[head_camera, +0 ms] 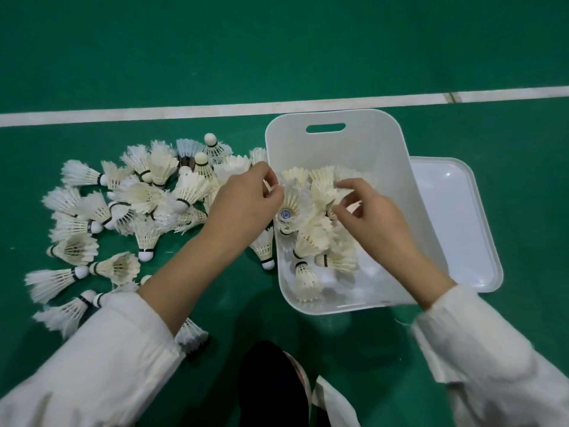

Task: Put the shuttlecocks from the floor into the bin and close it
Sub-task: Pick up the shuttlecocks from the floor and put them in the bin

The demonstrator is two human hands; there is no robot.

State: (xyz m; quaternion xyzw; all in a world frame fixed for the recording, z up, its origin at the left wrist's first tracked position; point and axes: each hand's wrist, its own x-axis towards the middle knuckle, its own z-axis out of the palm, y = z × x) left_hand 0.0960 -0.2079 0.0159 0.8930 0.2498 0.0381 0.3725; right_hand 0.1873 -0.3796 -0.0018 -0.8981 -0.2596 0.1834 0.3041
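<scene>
At the white plastic bin point(338, 143), the left hand point(246, 204) pinches a white feathered shuttlecock point(291, 200); the right hand point(372, 214) pinches half-hidden feathers point(324, 194) inside.

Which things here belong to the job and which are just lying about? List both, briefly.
Job: shuttlecocks on the floor; shuttlecocks in the bin; open white bin; its lid, lying beside it; left hand and right hand, both over the bin.
Just there: white court line; green floor.
</scene>
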